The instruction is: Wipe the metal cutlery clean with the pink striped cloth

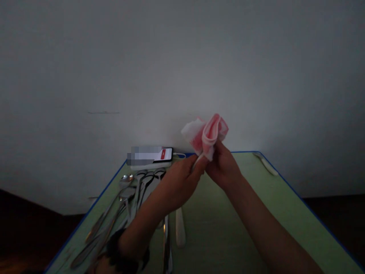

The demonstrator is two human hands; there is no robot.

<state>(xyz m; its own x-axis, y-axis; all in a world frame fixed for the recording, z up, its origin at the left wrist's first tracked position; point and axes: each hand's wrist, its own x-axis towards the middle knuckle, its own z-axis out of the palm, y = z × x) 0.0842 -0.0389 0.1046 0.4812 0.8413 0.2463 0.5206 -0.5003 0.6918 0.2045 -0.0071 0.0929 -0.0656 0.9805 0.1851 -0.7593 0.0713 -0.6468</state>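
Above the middle of the table, my left hand (185,175) is closed around a utensil's pale handle (198,160). The utensil's other end is hidden in a pink and white cloth (210,133), so its kind does not show. My right hand (224,165) grips that cloth, bunched and folded over the utensil, right beside my left hand. Several metal spoons (127,194) lie in a loose group below and left of my left forearm. Another white handle (180,230) rests on the table, its far end covered by my left arm.
A lit phone (164,155) with a cable leans at the table's back left on a white block (151,166). Near the back right corner lies a white-handled utensil (268,166). The green table (228,236) has a blue edge and stands against a grey wall (182,68).
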